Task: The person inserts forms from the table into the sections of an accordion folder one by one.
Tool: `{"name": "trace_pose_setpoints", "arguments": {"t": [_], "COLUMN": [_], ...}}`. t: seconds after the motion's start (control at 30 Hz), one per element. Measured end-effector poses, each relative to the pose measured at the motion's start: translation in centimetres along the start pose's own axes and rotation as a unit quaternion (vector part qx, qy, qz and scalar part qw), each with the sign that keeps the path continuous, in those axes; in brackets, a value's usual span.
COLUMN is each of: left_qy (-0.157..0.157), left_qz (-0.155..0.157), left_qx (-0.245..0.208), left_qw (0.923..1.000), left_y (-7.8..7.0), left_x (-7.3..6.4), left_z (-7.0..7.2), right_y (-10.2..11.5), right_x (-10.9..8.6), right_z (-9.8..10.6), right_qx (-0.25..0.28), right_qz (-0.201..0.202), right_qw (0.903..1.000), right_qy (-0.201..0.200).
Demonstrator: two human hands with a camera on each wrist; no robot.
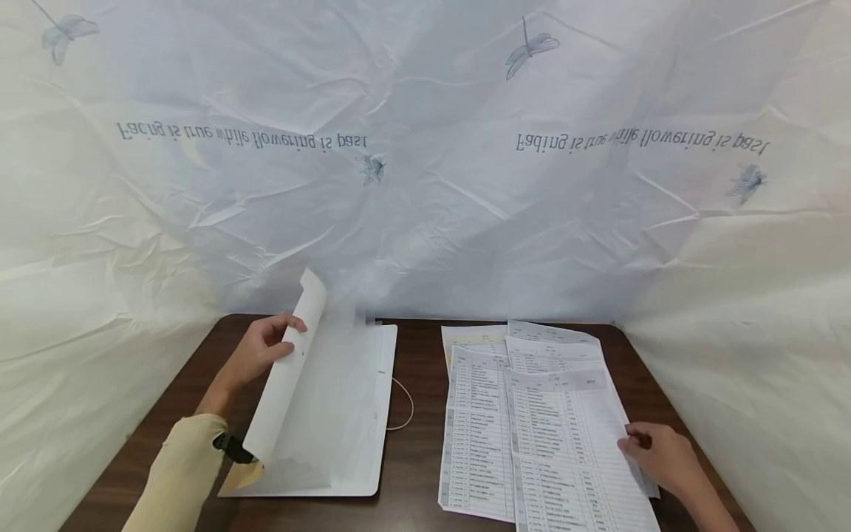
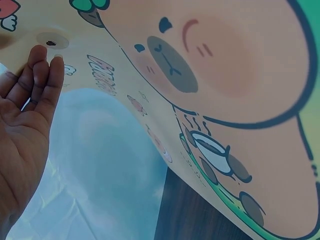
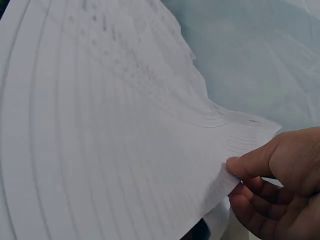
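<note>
On the left side of the table a folder (image 1: 359, 414) lies spread, white inside, with a grey translucent layer across its middle. My left hand (image 1: 269, 340) pinches the edge of its lifted cover (image 1: 287, 391), which curls upright. The cover's outer face (image 2: 230, 75) carries a cartoon animal print, and the fingertips sit beside a small round hole in it. At the right, my right hand (image 1: 661, 454) pinches the right edge of a printed sheet (image 1: 565, 443) between thumb and fingers. In the right wrist view that sheet (image 3: 125, 150) bends upward at the pinched edge.
Several other printed sheets (image 1: 475, 436) overlap under and beside the held one. A thin cord loop (image 1: 411, 410) sticks out from the folder's right edge onto the dark wooden table (image 1: 415, 473). White printed sheeting (image 1: 432, 222) hangs behind and on both sides.
</note>
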State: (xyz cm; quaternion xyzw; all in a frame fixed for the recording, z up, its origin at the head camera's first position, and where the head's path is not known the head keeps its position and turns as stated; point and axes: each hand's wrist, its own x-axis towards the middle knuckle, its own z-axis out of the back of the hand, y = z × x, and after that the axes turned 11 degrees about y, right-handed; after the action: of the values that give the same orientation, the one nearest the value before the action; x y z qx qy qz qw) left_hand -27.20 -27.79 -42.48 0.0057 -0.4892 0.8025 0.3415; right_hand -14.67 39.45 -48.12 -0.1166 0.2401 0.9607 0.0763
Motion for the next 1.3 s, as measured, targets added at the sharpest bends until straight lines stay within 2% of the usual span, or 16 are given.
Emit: {"name": "trace_pose_setpoints", "arguments": {"t": [0.33,0.57,0.73,1.07,1.3], "left_qy": [0.001,0.001,0.0,0.004,0.004], "left_qz": [0.007,0.012,0.008,0.006,0.008], "left_qx": [-0.005,-0.007,-0.006,-0.01,-0.013], "left_qw": [1.0,0.9999,1.0,0.9999,0.9999], "left_y": [-0.2,-0.2,-0.3,-0.2,-0.4], "left_x": [0.1,0.0,0.0,0.0,0.0], "left_z": [0.1,0.2,0.2,0.2,0.1], "right_y": [0.0,0.1,0.8,4.0,7.2], "right_x": [0.1,0.1,-0.2,-0.2,0.0], "right_z": [1.7,2.7,3.5,4.7,5.0], "right_qx": [0.008,0.04,0.087,0.12,0.183], "right_qz": [0.092,0.086,0.081,0.11,0.141], "right_qw": [0.9949,0.995,0.9927,0.9862,0.9721], "right_qy": [-0.042,-0.03,-0.019,-0.029,-0.04]}}
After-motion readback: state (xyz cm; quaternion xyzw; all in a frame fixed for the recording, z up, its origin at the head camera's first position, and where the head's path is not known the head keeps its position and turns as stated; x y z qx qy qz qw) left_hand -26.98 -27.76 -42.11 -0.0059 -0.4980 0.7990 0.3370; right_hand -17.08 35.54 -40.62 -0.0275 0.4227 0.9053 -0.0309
